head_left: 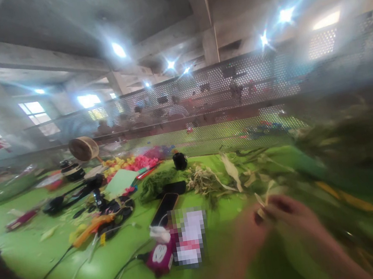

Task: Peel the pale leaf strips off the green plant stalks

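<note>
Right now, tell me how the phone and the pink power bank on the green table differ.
The phone is black, thin and lies flat farther back; the pink power bank is chunkier and sits nearer the front edge. A white cable runs from the power bank; none visibly enters the phone. Both rest on the green table.

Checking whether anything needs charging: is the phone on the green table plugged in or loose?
Cannot tell. A white cable runs near the phone, but blur hides whether it joins the phone.
</note>
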A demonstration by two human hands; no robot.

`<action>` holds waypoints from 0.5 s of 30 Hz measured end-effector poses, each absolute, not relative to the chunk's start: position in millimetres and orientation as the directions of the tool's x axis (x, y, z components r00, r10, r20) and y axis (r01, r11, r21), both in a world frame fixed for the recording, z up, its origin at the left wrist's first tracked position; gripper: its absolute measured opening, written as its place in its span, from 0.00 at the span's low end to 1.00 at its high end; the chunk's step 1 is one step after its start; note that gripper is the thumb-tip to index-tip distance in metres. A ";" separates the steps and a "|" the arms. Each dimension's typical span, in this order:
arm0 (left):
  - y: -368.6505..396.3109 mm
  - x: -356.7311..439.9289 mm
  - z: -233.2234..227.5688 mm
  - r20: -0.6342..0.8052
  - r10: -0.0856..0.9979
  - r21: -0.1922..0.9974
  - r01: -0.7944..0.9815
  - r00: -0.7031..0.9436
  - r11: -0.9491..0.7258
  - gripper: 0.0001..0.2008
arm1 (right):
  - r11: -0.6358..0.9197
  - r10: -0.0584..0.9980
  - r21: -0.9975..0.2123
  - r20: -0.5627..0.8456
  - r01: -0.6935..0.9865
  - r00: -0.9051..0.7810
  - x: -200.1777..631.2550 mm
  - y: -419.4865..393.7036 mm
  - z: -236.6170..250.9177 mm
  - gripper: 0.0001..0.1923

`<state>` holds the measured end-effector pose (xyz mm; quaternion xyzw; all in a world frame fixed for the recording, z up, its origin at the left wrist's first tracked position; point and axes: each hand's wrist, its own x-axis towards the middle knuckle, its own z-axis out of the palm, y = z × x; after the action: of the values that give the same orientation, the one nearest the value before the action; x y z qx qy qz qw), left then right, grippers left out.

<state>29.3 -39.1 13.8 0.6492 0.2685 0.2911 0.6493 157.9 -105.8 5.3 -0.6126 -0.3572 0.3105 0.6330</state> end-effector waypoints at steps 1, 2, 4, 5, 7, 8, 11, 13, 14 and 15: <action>-39.2 29.5 13.6 0.078 0.714 0.996 -0.018 0.696 -0.092 0.13 | 0.052 0.833 -0.998 0.064 0.038 0.549 158.5 -106.0 5.4 0.22; -39.4 29.6 13.3 0.123 0.700 0.985 -0.002 0.704 -0.171 0.13 | 0.048 0.834 -0.998 0.064 0.043 0.549 158.5 -106.6 6.8 0.21; -39.6 29.9 12.2 0.142 0.696 0.975 0.020 0.704 -0.219 0.13 | 0.057 0.817 -0.996 0.083 0.064 0.570 157.7 -108.7 12.8 0.19; -39.7 30.0 11.6 0.128 0.705 0.979 0.024 0.697 -0.202 0.13 | 0.068 0.800 -0.996 0.092 0.063 0.593 157.0 -110.2 16.9 0.18; -39.4 30.2 10.5 0.083 0.731 0.992 0.016 0.677 -0.127 0.11 | 0.089 0.769 -0.995 0.092 0.036 0.633 155.9 -114.0 25.5 0.16; -38.9 30.4 10.0 0.055 0.740 0.997 0.004 0.670 -0.078 0.10 | 0.097 0.754 -0.995 0.085 0.019 0.652 155.6 -115.9 29.1 0.15; -36.7 31.4 10.0 -0.026 0.738 0.996 -0.049 0.674 0.080 0.08 | 0.143 0.719 -0.990 0.103 -0.002 0.687 155.5 -119.7 34.7 0.15; -35.0 32.3 10.6 -0.082 0.729 0.979 -0.083 0.680 0.188 0.08 | 0.205 0.737 -0.979 0.148 -0.009 0.659 155.8 -120.2 33.9 0.15; -34.1 32.6 10.7 -0.108 0.732 0.968 -0.095 0.673 0.231 0.08 | 0.232 0.763 -0.973 0.166 -0.024 0.625 155.7 -120.2 33.0 0.14; -33.1 32.9 10.6 -0.131 0.739 0.960 -0.102 0.661 0.261 0.08 | 0.250 0.793 -0.967 0.179 -0.043 0.583 155.6 -120.0 32.4 0.14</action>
<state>32.9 -33.1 10.6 0.5367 0.2969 0.2854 0.7364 155.6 -120.0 32.4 -0.5370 -0.3493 0.2945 0.7091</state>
